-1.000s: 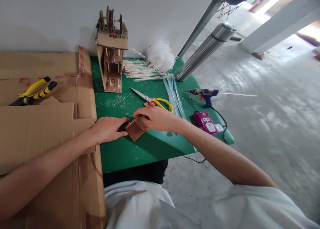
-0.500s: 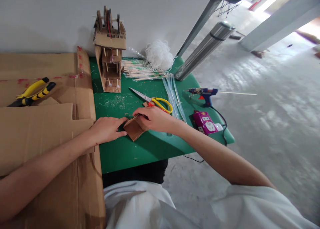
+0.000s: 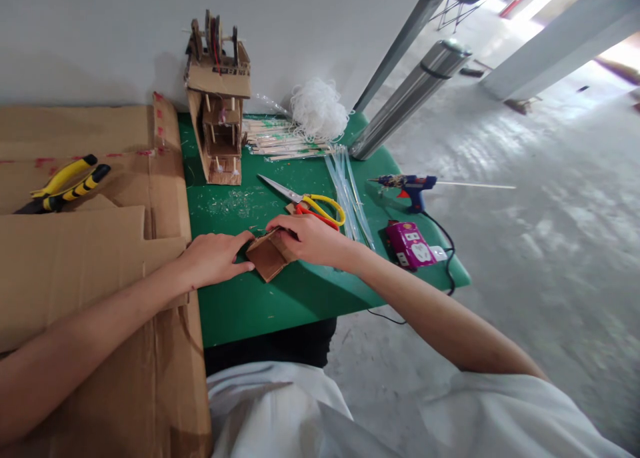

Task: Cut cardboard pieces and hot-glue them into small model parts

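A small folded cardboard piece (image 3: 269, 257) stands at an angle on the green tabletop, two of its panels meeting in a corner. My right hand (image 3: 311, 240) pinches its upper right panel, the fingertips partly hidden behind the cardboard. At the left edge, my left hand (image 3: 214, 257) grips it with the thumb low in front and the fingers higher up. Just beyond my right hand lie scissors (image 3: 305, 200) with yellow and red handles, over a cardboard scrap.
Behind stands a tall cardboard model (image 3: 220, 111) with wheels on top. Wrapped sticks (image 3: 285, 138), white string (image 3: 320, 111) and clear glue sticks (image 3: 347, 191) lie right of it. A glue gun (image 3: 413, 188), purple power socket (image 3: 410, 245), pliers (image 3: 65, 185) and large cardboard sheets (image 3: 75, 271) flank my arms.
Both hands keep the same hold on the cardboard piece. Only a very slight shift of the view shows.
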Tool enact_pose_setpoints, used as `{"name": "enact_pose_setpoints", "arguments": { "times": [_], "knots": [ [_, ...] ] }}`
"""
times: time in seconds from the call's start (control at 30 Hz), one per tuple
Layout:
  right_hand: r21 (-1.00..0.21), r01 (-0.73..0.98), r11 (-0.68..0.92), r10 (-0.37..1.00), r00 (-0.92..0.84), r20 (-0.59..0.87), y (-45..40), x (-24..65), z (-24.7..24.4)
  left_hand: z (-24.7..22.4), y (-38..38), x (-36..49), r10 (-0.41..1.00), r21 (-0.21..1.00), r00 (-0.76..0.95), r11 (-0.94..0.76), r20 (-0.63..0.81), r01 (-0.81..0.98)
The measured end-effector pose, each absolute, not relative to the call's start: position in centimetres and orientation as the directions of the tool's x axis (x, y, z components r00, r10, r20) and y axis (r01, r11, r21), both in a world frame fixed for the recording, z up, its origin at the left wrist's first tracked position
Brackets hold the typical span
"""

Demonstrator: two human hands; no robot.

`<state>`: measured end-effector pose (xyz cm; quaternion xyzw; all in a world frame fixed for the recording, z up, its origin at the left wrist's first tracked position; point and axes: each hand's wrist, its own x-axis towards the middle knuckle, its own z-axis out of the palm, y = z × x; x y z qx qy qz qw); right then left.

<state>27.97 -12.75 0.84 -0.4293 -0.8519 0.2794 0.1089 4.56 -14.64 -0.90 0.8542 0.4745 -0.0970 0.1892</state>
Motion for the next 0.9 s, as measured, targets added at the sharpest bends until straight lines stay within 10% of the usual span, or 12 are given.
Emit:
{"name": "enact_pose_setpoints", "arguments": {
  "times": [0.9],
  "knots": [
    [-0.577, 0.649, 0.495, 0.782, -0.623, -0.030, -12.36, 28.14, -0.04, -1.24, -14.58, 4.49, 0.782, 0.220, 0.530, -0.483, -0.326, 0.848]
  ]
}}
